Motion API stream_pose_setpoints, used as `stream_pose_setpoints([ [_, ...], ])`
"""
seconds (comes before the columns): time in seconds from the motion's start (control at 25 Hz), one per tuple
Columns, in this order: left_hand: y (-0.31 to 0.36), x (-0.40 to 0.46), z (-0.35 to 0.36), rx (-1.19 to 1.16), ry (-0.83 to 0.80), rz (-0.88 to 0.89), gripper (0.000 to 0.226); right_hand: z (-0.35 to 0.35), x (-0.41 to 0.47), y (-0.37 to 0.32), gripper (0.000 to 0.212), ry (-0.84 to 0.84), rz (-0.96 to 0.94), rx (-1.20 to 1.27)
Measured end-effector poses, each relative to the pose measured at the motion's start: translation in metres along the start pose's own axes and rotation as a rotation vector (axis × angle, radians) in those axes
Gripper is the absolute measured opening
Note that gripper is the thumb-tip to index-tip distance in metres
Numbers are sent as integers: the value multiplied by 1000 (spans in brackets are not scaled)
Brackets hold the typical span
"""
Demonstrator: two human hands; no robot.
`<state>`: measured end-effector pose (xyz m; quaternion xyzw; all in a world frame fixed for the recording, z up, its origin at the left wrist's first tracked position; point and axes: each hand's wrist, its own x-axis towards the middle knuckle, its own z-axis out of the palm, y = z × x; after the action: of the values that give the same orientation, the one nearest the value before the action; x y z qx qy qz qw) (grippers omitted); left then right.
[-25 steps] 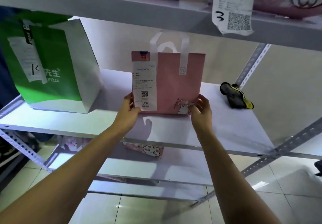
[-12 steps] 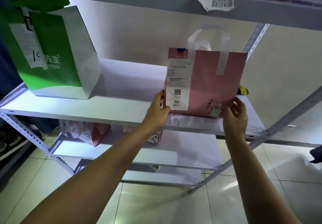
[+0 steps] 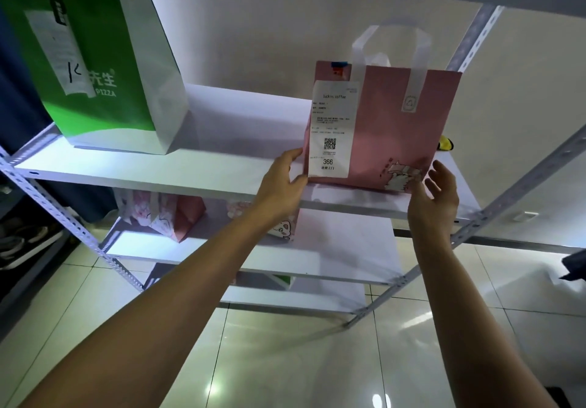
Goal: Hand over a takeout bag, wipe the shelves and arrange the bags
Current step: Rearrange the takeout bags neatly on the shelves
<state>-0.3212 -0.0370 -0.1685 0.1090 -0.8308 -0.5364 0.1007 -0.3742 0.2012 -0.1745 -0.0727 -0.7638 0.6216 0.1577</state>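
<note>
**Pink bag upright on the right of the middle shelf, both hands at its base**

Pink takeout bag (image 3: 396,141): stands upright on the white middle shelf (image 3: 165,173), toward its right end and near the front edge. Flat rectangular front, two translucent white loop handles rising above the top edge. A small cartoon animal is printed at the lower right corner. A long white receipt (image 3: 333,128) is fixed to the left part of the front; it reads "luckin coffee", carries a QR code and the number 366. A blue-and-red tab shows at the bag's top left corner.

Left hand (image 3: 282,185): fingers loosely curled, partly open. Thumb and fingertips touch the bag's lower left edge beside the receipt; a light contact, not a closed grip.

Right hand (image 3: 436,192): open, fingers spread and slightly bent, at the bag's lower right corner by the cartoon print. Cannot tell whether the fingertips touch the bag or sit just off it.

Surroundings: green and white pizza bag (image 3: 95,68) stands at the left end of the same shelf, well apart from the pink one, with its own receipt strip on the front. A yellow and black object (image 3: 445,144) peeks out behind the pink bag's right side. More pink printed bags (image 3: 165,214) lie on the shelf below. Tiled floor (image 3: 285,360) underneath.
</note>
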Motion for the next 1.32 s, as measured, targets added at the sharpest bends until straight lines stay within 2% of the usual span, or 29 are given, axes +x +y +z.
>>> stream_pose_setpoints([
  [0.16,-15,-26,-13,19,13,44,41,12,-31,11,39,-24,-40,24],
  [0.4,-53,-79,-30,76,17,61,38,56,-94,42,42,-199,-21,-4],
  [0.68,-114,-134,-40,117,62,-22,36,96,-162,84,39,-356,11,-38],
  [0.96,-227,-200,-21,91,3,-195,37,112,-239,171,38,-445,44,-77],
  [1.08,-282,-218,-12,90,-3,-217,37,117,-271,222,35,-468,91,-85],
  [1.32,-397,-230,13,86,14,-227,36,147,-313,331,34,-487,63,-138],
])
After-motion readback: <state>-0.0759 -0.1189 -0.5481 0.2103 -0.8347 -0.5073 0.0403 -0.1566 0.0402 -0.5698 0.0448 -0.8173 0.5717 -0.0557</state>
